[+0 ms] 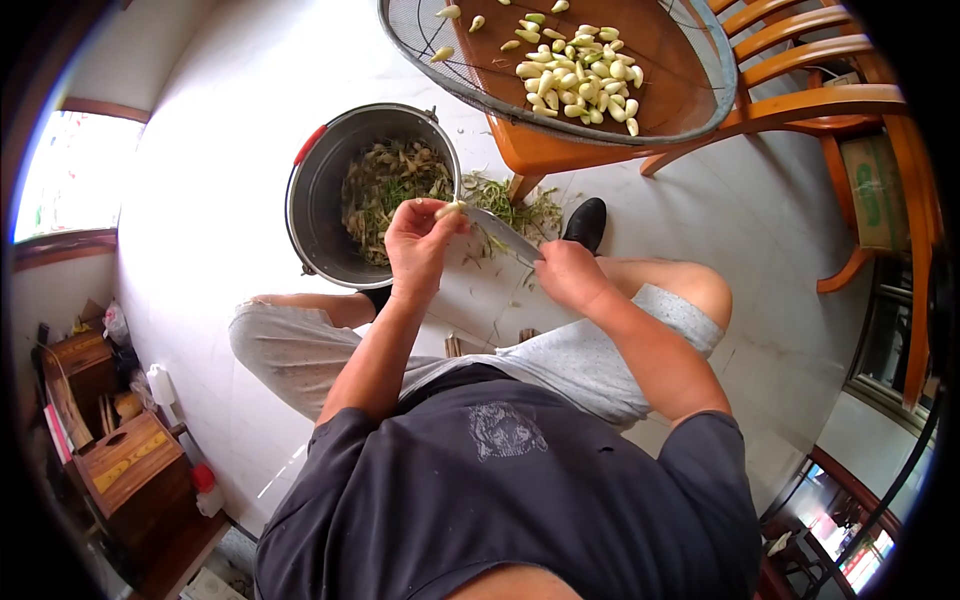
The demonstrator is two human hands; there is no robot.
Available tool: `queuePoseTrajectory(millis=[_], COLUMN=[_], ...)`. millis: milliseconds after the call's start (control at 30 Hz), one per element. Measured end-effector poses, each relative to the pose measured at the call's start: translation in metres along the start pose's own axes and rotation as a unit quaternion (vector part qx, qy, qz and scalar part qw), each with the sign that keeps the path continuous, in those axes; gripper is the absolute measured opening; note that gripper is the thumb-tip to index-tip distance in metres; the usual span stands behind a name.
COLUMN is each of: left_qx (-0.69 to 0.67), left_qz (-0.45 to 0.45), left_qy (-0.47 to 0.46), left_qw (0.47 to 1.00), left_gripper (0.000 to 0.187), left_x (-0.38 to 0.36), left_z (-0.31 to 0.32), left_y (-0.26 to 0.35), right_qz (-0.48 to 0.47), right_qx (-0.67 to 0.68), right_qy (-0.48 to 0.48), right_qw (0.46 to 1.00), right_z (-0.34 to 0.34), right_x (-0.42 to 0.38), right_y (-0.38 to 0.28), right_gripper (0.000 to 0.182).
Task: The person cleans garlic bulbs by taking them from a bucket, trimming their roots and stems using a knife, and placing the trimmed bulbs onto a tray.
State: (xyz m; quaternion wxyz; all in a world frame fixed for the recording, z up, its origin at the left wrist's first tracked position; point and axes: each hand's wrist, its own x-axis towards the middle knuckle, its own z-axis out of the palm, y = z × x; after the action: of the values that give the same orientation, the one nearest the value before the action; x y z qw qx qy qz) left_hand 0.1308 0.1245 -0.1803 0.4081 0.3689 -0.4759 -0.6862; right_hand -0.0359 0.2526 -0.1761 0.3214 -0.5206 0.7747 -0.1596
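Between the fingertips of my left hand [418,246] is a small pale bulb [450,209], shaped like a garlic clove or little onion. My right hand [572,276] is closed round the handle of a knife [506,234]. Its broad blade points left, with the tip right at the bulb. Just beyond my left hand stands a deep metal bucket [306,222] holding dry peelings and green trimmings [395,190]. Similar white bulbs [580,82] lie heaped in a round mesh sieve [430,62] at the top, a few of them apart on its left side.
The sieve rests on a wooden chair seat [520,150], and a slatted chair back [815,105] rises at right. Green scraps [515,205] litter the tiled floor beside the bucket. A dark shoe [586,222] is near the chair leg. Wooden boxes [135,460] stand at lower left.
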Motion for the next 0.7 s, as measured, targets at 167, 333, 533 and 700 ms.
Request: queuePoseTrajectory(millis=[167, 333, 533, 700], left_qx=[-0.141, -0.238, 0.272, 0.569], left_qz=[-0.107, -0.204, 0.087, 0.213], left_qy=[-0.005, -0.047, -0.181, -0.150], left_qw=[0.984, 0.948, 0.941, 0.780], left_gripper=[0.014, 0.019, 0.014, 0.007], left_x=[0.009, 0.011, -0.009, 0.024], left_z=[-0.011, -0.010, 0.015, -0.014], left_y=[0.015, 0.031, 0.086, 0.047], right_qz=[0.049, 0.037, 0.000, 0.062], right_qx=[0.013, 0.048, -0.006, -0.043], right_qy=[0.010, 0.020, 0.037, -0.002], right_qw=[0.999, 0.998, 0.999, 0.997], right_z=[-0.016, -0.029, -0.020, -0.025], right_x=[0.002, 0.006, 0.005, 0.015], right_y=[-0.009, -0.013, 0.000, 0.014], right_gripper=[0.018, 0.022, 0.017, 0.016])
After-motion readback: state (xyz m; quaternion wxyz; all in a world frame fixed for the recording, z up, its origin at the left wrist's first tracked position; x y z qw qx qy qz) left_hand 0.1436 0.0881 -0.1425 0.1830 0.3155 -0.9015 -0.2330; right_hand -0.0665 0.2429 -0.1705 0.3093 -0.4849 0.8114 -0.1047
